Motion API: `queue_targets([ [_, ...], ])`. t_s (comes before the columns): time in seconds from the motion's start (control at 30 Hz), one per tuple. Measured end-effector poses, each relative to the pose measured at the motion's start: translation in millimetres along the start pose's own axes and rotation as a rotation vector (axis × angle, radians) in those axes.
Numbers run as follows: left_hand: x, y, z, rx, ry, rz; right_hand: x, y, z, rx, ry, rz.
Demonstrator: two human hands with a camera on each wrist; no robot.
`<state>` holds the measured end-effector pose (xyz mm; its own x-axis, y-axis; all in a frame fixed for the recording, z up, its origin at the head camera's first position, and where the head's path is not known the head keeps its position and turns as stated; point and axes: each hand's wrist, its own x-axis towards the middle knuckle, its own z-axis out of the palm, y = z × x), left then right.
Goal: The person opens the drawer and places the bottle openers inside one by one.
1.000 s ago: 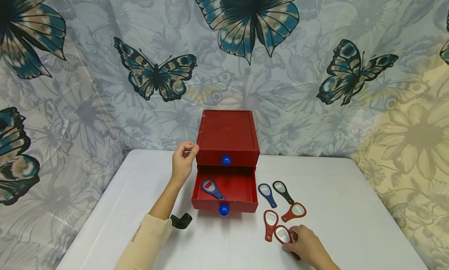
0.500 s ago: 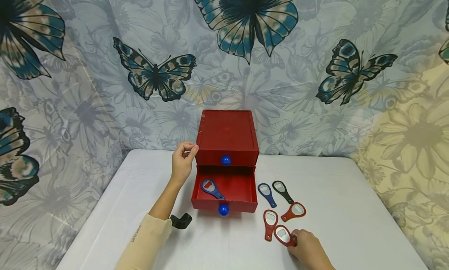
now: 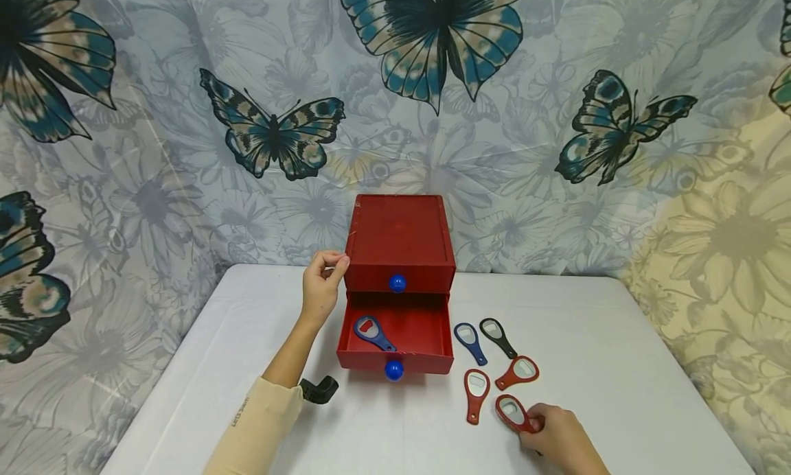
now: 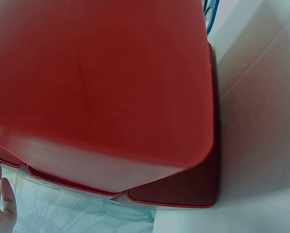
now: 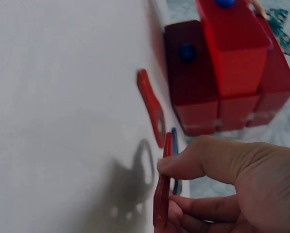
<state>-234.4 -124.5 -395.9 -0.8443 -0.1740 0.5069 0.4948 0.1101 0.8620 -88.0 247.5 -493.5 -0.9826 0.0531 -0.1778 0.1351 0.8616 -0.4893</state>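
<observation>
Right grip [image 3: 559,435] pinches a red opener [image 3: 523,424] by its handle, ring free. Left grip [image 3: 321,284], loose, touches the cabinet [image 3: 400,231]; likely steadying it

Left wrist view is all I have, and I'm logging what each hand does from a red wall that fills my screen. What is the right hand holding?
Observer: The right hand pinches a red bottle opener between thumb and fingers.

Operator: I see only the outside of the pulled-out drawer. What is in it?

Observer: A blue bottle opener, as the head view shows.

Operator: Any more red ones on the table?

Observer: Two: a near red opener with its handle toward the person, and a far red opener, its ring close to the handle end of the black opener.
</observation>
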Motion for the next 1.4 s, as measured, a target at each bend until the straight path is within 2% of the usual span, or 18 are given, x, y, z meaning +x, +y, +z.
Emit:
queue_targets([
  [0.13,0.0,-1.3,-0.3,-0.004,0.000,0.002,1.4,-1.0,-12.3,0.107,0.004,0.042],
  [0.23,2.3,-12.3,-0.3,-0.016,0.014,-0.009,4.5,-6.9,-21.6,0.166,0.022,0.042],
  [0.37,6.3,-27.6,-0.8,-0.020,0.019,-0.020,8.1,-19.6,-30.5,0.219,0.050,-0.006],
  [0.6,8.7,-33.6,-2.2,-0.012,-0.003,-0.012,19.3,-49.7,-44.3,0.282,0.067,-0.101],
  [0.73,8.8,-29.2,-2.2,-0.012,0.006,-0.033,26.3,-69.7,-55.7,0.269,0.081,-0.200],
  [0.97,3.4,-2.3,-2.1,0.003,-0.022,-0.016,39.1,-100.5,-68.7,0.248,0.053,-0.319],
  [1.2,3.4,-0.5,-1.7,-0.011,-0.030,-0.003,53.8,-130.0,-67.0,0.251,0.021,-0.420],
  [1.4,2.6,-0.8,-1.3,-0.015,-0.022,-0.004,66.2,-158.3,-58.2,0.212,-0.047,-0.484],
])
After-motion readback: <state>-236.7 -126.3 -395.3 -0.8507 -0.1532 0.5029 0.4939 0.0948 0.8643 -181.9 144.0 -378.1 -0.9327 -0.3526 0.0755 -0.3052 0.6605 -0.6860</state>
